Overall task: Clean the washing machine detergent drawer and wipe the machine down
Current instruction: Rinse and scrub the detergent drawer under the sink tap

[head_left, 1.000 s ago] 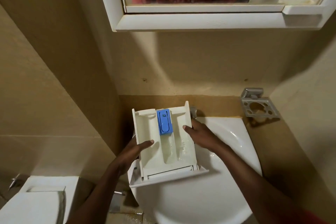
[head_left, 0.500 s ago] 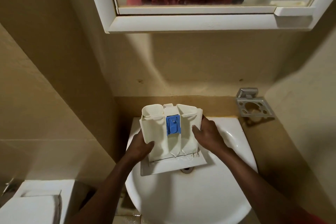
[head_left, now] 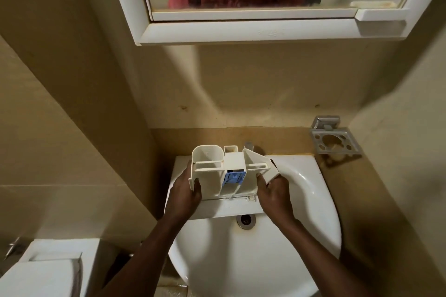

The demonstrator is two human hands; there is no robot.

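Head camera looks down along both my forearms, which rise from the bottom edge and converge over the white sink (head_left: pixel 313 200). Each forearm is bare and angled inward, the wrists held nearly level above the basin. My left hand (head_left: pixel 184 194) wraps the left wall of the detergent drawer (head_left: pixel 212 176), thumb on the inner face and the fingers curled behind it, clamped on the plastic. My right hand (head_left: pixel 274 194) clamps the right wall in the same way, thumb toward me, with the fingertips hidden behind the drawer's angled side. I hold the drawer tipped up on end, its flat front panel lowest and resting at or just over the near part of the basin, directly above the drain (head_left: pixel 246 220); I cannot tell whether the panel touches the sink. The open compartments face me, and the blue insert (head_left: pixel 234 177) sits in the middle channel. Behind the drawer's upper end a bit of the metal tap (head_left: pixel 248 145) shows. Farther right, on the wall, hangs a metal holder (head_left: pixel 334 141). To my lower left sits a white toilet tank (head_left: pixel 48 270). Above everything is the white-framed mirror cabinet (head_left: pixel 253 29), reflecting my red garment.
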